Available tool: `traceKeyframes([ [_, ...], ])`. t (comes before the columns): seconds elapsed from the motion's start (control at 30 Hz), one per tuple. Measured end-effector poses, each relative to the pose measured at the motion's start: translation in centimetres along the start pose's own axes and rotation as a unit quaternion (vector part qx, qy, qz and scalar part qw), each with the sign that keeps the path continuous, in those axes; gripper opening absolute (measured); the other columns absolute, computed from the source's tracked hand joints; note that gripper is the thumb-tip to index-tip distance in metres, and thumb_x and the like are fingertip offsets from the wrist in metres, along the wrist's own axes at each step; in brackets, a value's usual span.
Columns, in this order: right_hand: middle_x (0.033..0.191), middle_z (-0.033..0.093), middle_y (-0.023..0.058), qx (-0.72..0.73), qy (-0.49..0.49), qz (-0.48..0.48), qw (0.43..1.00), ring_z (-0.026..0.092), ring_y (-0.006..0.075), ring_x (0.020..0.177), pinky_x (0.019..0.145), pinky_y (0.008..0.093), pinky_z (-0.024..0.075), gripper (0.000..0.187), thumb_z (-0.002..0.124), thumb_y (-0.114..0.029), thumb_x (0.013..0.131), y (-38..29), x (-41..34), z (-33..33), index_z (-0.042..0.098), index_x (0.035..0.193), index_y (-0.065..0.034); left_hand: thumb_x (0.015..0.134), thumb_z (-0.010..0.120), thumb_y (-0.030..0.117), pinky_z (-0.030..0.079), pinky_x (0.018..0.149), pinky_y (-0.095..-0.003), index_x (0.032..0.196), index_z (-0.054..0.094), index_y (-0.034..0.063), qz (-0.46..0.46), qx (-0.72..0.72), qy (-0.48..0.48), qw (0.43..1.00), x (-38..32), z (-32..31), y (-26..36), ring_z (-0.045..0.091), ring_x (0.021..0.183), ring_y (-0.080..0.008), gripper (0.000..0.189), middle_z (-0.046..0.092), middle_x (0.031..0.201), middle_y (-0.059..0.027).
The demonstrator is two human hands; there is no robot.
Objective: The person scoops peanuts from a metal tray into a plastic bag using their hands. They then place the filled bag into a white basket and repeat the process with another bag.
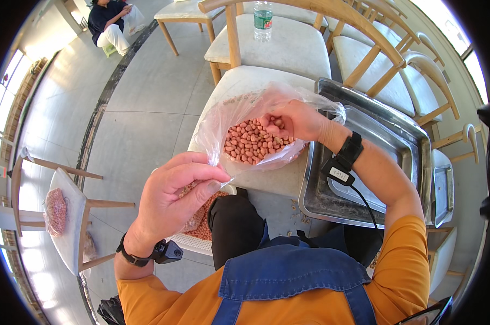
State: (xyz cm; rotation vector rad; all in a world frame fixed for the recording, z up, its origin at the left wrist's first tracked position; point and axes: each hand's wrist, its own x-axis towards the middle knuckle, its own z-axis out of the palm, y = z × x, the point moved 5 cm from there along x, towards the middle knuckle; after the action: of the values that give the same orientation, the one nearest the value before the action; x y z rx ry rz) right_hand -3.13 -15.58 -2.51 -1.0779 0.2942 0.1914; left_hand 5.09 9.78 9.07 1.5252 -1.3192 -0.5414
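Note:
A clear plastic bag (212,126) of shelled, red-skinned peanuts (245,142) rests on the white seat of a wooden chair (265,178) in front of me. My left hand (180,191) pinches the near edge of the bag between thumb and fingers, pulling it taut. Inside the bag's mouth, my right hand (291,122) has curled fingers around a few peanuts, just above the pile. Part of the bag's film lies over the right fingers, so how many peanuts they hold is hidden.
A metal tray (362,162) stands at the right of the bag. Below my left hand is a white basket (196,241) of peanuts. Another bag of peanuts (55,211) lies on a chair at left. A plastic bottle (263,22) stands on a farther chair; a person (111,24) sits beyond.

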Motion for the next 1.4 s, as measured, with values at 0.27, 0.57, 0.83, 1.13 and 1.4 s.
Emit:
traceKeyframes([
  [0.27,0.090,0.067,0.0130,-0.660,0.108,-0.218,0.711,0.064,0.0320,0.086,0.077,0.0423,0.0510,0.021,0.061,-0.020,0.080,1.3,-0.3,2.2,0.067,0.095,-0.0069,0.083,0.069,0.000,0.049,0.070,-0.0255,0.097,0.071,0.0060,-0.005,0.006,0.000,1.000,0.0,0.1,0.1,0.062,0.080,-0.0164,0.016,0.064,0.094,-0.0066],
  [0.57,0.087,0.066,0.0123,-0.678,0.114,-0.190,0.701,0.064,0.0321,0.082,0.072,0.0427,0.0505,0.017,0.059,-0.021,0.083,1.4,0.1,2.6,0.064,0.088,-0.0063,0.082,0.069,0.000,0.049,0.070,-0.0255,0.097,0.071,0.0060,-0.007,0.002,0.003,1.000,0.0,0.1,0.0,0.062,0.080,-0.0165,0.016,0.064,0.093,-0.0069],
  [0.83,0.084,0.065,0.0151,-0.617,0.113,-0.239,0.741,0.064,0.0331,0.080,0.072,0.0428,0.0497,0.017,0.057,-0.020,0.086,0.7,-0.1,1.5,0.063,0.086,-0.0042,0.082,0.069,-0.001,0.049,0.069,-0.0248,0.097,0.071,0.0059,0.007,0.000,-0.002,1.000,0.0,0.0,-0.2,0.063,0.078,-0.0155,0.017,0.064,0.094,-0.0068],
  [1.13,0.082,0.064,0.0135,-0.673,0.079,-0.229,0.699,0.064,0.0325,0.079,0.071,0.0423,0.0498,0.013,0.058,-0.018,0.082,0.6,-0.7,1.7,0.063,0.087,-0.0068,0.083,0.069,0.000,0.049,0.069,-0.0245,0.098,0.071,0.0058,0.016,0.008,-0.002,1.000,0.1,0.0,-0.1,0.063,0.078,-0.0151,0.016,0.064,0.095,-0.0068],
  [1.4,0.080,0.063,0.0104,-0.737,0.082,-0.205,0.639,0.065,0.0311,0.078,0.067,0.0434,0.0511,0.013,0.058,-0.021,0.081,1.2,-0.2,2.3,0.060,0.083,-0.0080,0.082,0.069,-0.001,0.049,0.069,-0.0248,0.098,0.071,0.0066,0.014,0.007,-0.004,1.000,0.0,0.1,-0.1,0.063,0.078,-0.0148,0.017,0.064,0.095,-0.0067],
])
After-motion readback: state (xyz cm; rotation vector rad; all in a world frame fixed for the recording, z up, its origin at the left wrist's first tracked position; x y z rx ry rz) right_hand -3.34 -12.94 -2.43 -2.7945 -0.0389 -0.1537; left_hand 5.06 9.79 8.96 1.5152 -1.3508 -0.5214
